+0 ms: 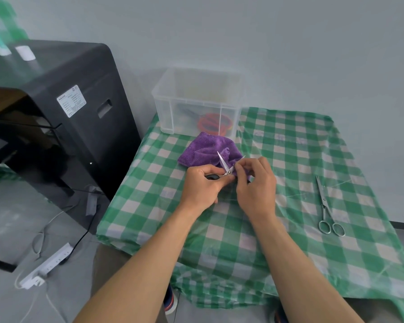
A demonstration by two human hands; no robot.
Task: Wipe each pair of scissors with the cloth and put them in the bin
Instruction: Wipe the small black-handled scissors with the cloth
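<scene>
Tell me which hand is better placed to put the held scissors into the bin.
Left, probably. The left hand grips the small scissors by the handle, and the bin stands straight ahead of it. The right hand pinches the cloth.

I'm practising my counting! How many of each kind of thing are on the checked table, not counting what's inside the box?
Scissors: 2 (small black-handled scissors held by the left hand; all-metal silver scissors lying flat)
Purple fluffy cloth: 1
Clear plastic bin: 1
Total: 4
</scene>
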